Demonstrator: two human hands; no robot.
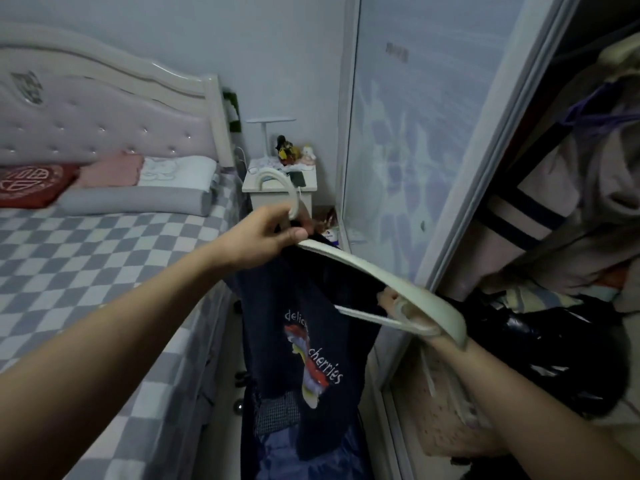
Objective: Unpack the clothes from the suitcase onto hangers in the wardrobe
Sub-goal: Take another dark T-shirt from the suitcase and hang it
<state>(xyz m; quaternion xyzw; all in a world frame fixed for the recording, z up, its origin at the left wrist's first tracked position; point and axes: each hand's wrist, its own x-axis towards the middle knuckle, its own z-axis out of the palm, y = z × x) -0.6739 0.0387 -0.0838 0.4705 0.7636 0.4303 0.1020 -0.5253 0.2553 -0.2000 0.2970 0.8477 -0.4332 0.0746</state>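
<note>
Beside the bed's edge, a hanger goes into a navy shirt.
Left hand (266, 233) grips the hanger (363, 268) neck, hook up; right hand (398, 303) fingers curl round its near end by the wardrobe (485, 168), shirt (304, 341) hanging down.

i see two bare forearms coming in from the bottom edge, no sleeves reaching anywhere in view. my left hand (268, 237) and right hand (401, 306) wear no gloves, no rings that i can make out, and no watch or band at either wrist.
</note>
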